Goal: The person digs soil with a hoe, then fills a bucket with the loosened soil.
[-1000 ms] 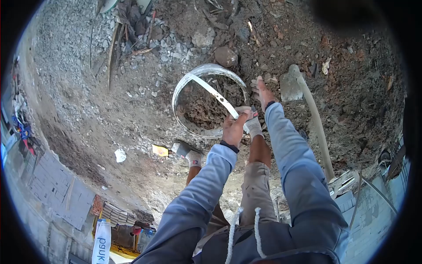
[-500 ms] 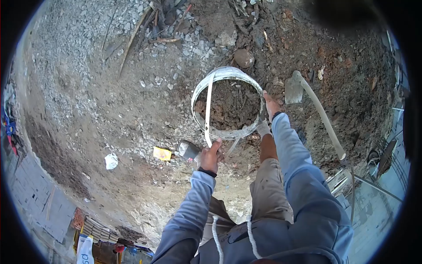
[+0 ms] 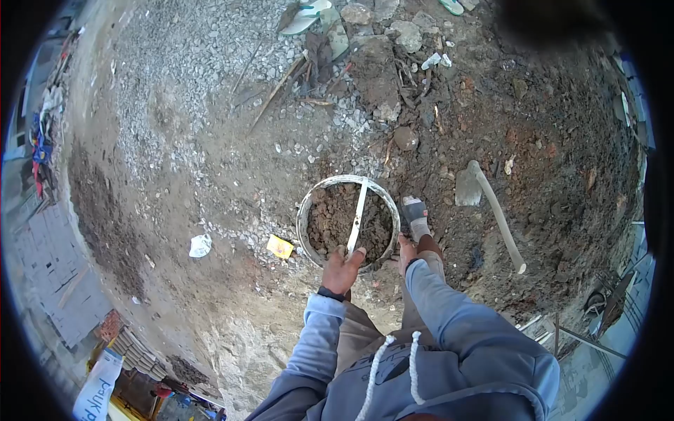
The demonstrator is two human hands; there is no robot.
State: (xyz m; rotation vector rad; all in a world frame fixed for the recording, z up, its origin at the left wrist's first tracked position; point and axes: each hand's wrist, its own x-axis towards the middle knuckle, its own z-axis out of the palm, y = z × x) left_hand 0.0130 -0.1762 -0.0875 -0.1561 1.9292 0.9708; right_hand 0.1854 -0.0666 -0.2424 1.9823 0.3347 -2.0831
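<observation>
A round bucket point(image 3: 302, 242) with a pale, dirt-streaked rim holds brown, clumpy soil point(image 3: 330, 221). Its white strap handle point(image 3: 358, 210) crosses over the opening. At the near rim, my left hand point(image 3: 342, 270) is closed around the lower end of this strap. On the right side, my right hand point(image 3: 406, 254) grips the bucket's wall near the rim, with its fingers partly hidden. My right foot point(image 3: 415, 214), in a dark and grey covering, stands just right of the bucket.
A hoe point(image 3: 500, 217) with a pale wooden handle lies on the dirt at right. A yellow packet point(image 3: 279, 246) and a crumpled white wrapper point(image 3: 200, 245) lie at left. Beyond are a round stone point(image 3: 406, 138), sticks point(image 3: 277, 95), gravel point(image 3: 189, 77) and a slipper point(image 3: 305, 17).
The bucket has come nearer my body and slightly left, from tilted to more level, with soil showing across it. Its strap has swung rightward. My view has shifted.
</observation>
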